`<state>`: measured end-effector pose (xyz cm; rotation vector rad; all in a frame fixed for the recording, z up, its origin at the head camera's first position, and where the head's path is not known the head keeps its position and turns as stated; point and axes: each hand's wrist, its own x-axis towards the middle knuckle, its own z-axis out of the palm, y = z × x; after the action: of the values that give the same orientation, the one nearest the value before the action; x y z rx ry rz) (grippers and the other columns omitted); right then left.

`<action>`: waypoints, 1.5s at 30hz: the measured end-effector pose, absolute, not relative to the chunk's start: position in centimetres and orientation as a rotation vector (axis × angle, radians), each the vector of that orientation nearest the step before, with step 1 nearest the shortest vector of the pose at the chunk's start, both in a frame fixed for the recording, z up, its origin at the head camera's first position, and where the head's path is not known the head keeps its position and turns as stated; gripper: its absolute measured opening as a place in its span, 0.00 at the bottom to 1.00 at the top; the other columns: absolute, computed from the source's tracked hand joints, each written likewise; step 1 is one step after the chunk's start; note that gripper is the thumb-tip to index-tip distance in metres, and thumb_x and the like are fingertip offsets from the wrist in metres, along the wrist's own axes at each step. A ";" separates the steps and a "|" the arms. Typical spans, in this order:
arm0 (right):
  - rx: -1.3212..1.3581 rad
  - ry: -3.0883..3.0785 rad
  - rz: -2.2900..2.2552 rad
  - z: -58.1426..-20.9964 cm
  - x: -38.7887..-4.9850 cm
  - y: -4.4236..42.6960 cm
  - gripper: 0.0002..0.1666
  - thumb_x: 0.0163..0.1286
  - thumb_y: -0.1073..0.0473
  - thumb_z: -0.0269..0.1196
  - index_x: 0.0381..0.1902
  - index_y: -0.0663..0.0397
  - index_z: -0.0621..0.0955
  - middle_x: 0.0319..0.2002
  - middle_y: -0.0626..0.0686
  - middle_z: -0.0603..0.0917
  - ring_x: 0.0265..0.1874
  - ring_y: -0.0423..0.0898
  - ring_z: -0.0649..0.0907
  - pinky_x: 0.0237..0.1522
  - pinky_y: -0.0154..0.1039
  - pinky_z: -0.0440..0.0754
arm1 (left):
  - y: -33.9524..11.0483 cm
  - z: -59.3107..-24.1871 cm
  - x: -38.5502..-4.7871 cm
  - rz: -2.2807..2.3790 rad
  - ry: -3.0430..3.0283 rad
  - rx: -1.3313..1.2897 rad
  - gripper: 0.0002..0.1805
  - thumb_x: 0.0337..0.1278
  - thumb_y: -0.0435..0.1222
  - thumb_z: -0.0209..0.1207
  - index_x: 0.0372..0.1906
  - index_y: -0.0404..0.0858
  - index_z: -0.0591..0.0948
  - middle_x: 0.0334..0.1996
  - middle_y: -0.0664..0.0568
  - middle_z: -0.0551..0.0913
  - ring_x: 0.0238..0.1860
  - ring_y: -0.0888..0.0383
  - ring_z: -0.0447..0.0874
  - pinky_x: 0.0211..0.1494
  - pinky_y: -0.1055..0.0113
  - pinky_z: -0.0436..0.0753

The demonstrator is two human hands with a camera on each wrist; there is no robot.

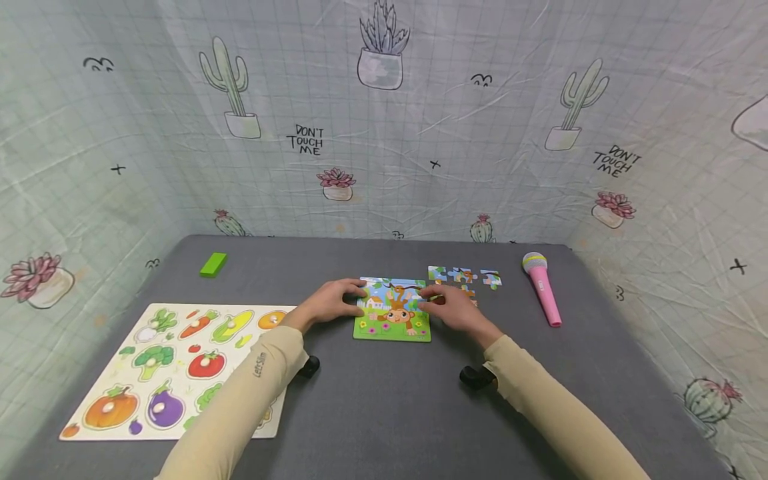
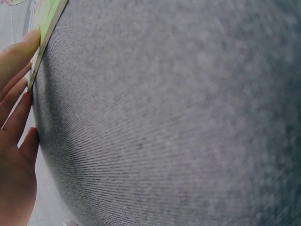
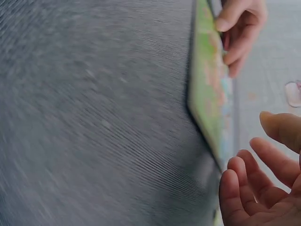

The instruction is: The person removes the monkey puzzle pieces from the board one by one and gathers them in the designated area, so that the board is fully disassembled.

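Head view: the monkey puzzle (image 1: 393,331) lies flat on the grey tabletop (image 1: 384,407), between the left hand (image 1: 329,301) at its left edge and the right hand (image 1: 459,309) at its right edge, with loose puzzle pieces (image 1: 463,275) beyond the right hand. Left wrist view: thumb and extended fingers touch the puzzle's edge. Right wrist view: the right hand's thumb stands apart from its loosely bent fingers, nothing gripped; contact with the puzzle cannot be determined.
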<state>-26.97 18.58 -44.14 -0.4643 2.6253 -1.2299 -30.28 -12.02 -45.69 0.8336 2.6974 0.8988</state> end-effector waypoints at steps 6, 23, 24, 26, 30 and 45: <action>-0.468 2.649 -1.210 -44.9 -27.0 17.8 0.23 0.72 0.58 0.61 0.61 0.60 0.78 0.61 0.61 0.75 0.49 0.54 0.80 0.44 0.47 0.81 | -12.1 -45.6 -30.3 0.909 2.692 0.819 0.25 0.57 0.41 0.67 0.58 0.35 0.81 0.70 0.47 0.69 0.72 0.45 0.60 0.72 0.48 0.62; -0.637 2.752 -1.008 -45.3 -27.5 16.6 0.26 0.65 0.58 0.68 0.60 0.59 0.79 0.52 0.60 0.75 0.36 0.48 0.72 0.35 0.42 0.72 | -12.3 -45.3 -30.5 0.889 2.698 0.810 0.25 0.57 0.41 0.68 0.58 0.35 0.81 0.70 0.46 0.69 0.72 0.44 0.60 0.72 0.48 0.62; -0.634 2.751 -1.008 -45.3 -27.5 16.6 0.25 0.65 0.59 0.68 0.59 0.59 0.79 0.51 0.59 0.74 0.36 0.48 0.72 0.35 0.43 0.72 | -12.3 -45.3 -30.5 0.889 2.698 0.809 0.25 0.57 0.41 0.68 0.58 0.35 0.81 0.70 0.46 0.69 0.72 0.44 0.60 0.72 0.48 0.62; -0.622 2.740 -1.014 -45.0 -27.4 16.5 0.24 0.65 0.60 0.68 0.59 0.59 0.80 0.51 0.59 0.74 0.36 0.49 0.72 0.35 0.43 0.72 | -12.3 -45.3 -30.4 0.888 2.698 0.807 0.25 0.57 0.41 0.68 0.58 0.35 0.81 0.70 0.46 0.69 0.72 0.44 0.60 0.72 0.48 0.62; -0.621 2.729 -1.015 -44.7 -27.2 16.3 0.23 0.65 0.61 0.68 0.58 0.58 0.80 0.51 0.59 0.74 0.37 0.49 0.72 0.37 0.44 0.73 | -12.3 -45.3 -30.4 0.885 2.701 0.808 0.25 0.56 0.41 0.68 0.58 0.36 0.81 0.69 0.47 0.69 0.72 0.45 0.61 0.72 0.48 0.62; -0.691 2.738 -1.077 -45.2 -27.3 16.0 0.11 0.66 0.64 0.66 0.46 0.56 0.83 0.46 0.61 0.71 0.42 0.54 0.69 0.43 0.48 0.70 | -11.9 -45.2 -30.3 0.882 2.684 0.800 0.25 0.56 0.40 0.68 0.58 0.35 0.81 0.69 0.46 0.69 0.72 0.45 0.61 0.72 0.48 0.62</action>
<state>-27.30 16.01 -45.23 -0.6912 2.7382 -1.0766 -30.32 -11.88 -45.18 0.7998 2.6840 0.8823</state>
